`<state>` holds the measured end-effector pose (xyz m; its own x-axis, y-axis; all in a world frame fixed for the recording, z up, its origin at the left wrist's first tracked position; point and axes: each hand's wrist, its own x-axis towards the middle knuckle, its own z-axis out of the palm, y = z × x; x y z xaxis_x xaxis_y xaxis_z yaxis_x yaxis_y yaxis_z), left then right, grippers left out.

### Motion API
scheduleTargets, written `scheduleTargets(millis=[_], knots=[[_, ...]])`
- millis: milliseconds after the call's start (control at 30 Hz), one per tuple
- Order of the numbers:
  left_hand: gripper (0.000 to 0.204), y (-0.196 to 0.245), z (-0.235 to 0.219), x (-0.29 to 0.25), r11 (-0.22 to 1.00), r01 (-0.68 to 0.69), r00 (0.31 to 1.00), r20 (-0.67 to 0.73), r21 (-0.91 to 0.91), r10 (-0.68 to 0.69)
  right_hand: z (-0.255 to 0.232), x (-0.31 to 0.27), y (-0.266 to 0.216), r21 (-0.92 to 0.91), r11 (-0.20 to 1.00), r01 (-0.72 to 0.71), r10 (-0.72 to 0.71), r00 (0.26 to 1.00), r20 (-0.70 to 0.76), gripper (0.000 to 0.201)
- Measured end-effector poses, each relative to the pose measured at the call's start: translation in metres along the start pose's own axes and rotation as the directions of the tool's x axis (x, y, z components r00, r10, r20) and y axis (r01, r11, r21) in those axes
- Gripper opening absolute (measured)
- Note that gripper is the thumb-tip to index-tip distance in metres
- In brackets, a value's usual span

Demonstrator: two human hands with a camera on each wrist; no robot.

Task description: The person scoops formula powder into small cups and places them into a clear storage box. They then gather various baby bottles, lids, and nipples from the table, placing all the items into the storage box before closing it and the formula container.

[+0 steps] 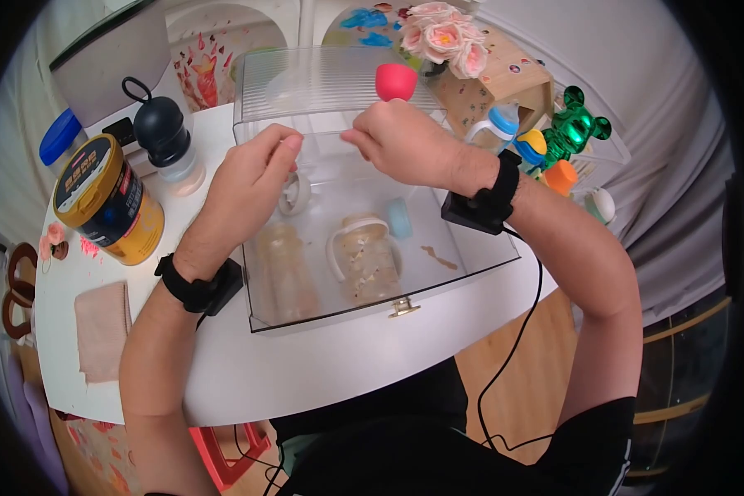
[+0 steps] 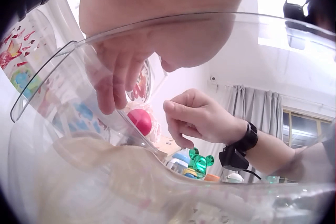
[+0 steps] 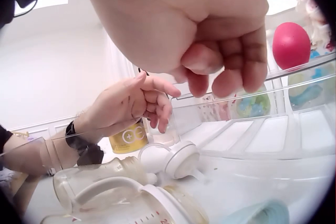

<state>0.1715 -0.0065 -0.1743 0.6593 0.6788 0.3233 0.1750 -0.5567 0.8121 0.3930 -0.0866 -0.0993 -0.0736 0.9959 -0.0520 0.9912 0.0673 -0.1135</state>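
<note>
A clear box (image 1: 479, 248) on the white table holds two bottles, one plain (image 1: 285, 277) and one with white handles (image 1: 370, 260), a white handled top (image 1: 293, 196) and a pale blue cap (image 1: 398, 218). Above the box's left back part is my left hand (image 1: 260, 178), its fingers loosely bent and nothing visible in them. Farther right, my right hand (image 1: 409, 145) hangs near the ribbed lid (image 1: 306, 74), its fingers loosely curled around nothing visible. In the right wrist view the hands (image 3: 226, 58) (image 3: 134, 103) stand apart; whether either touches clear plastic is hard to tell.
A yellow-black tub (image 1: 112, 202), a dark-topped bottle (image 1: 161, 132) and a pink cloth (image 1: 103, 331) lie left. Behind the right hand is a red rounded object (image 1: 396, 81). A blue-topped bottle (image 1: 496, 128), green bear figure (image 1: 572, 128) and flowers (image 1: 444, 37) stand back right.
</note>
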Motion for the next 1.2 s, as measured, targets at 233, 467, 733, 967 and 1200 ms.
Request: scheduleTargets(millis=[233,467,733,967,1200], knots=[[0.026,0.001,-0.002,0.000,0.985,-0.011,0.998,0.064,0.170,0.000,0.016,-0.012,0.019,0.106,0.966,0.234,-0.216,0.964,-0.158,0.038],[0.020,0.000,0.000,0.000,0.971,-0.044,0.999,0.032,0.235,0.038,-0.006,-0.032,0.023,-0.024,0.999,0.029,-0.028,0.999,0.029,0.039],[0.022,0.003,-0.001,-0.002,0.922,-0.048,0.995,0.098,0.383,0.011,0.010,-0.051,0.045,-0.126,0.989,0.079,-0.035,0.947,0.321,0.044],[0.025,0.003,-0.002,0.000,0.920,-0.012,0.995,0.097,0.392,-0.029,0.009,-0.009,0.020,-0.170,0.940,0.296,-0.341,0.824,-0.452,0.033],[0.020,0.007,0.001,-0.001,0.927,-0.068,0.996,0.086,0.369,0.039,0.015,0.080,-0.010,-0.446,0.839,0.311,-0.508,0.741,-0.439,0.056]])
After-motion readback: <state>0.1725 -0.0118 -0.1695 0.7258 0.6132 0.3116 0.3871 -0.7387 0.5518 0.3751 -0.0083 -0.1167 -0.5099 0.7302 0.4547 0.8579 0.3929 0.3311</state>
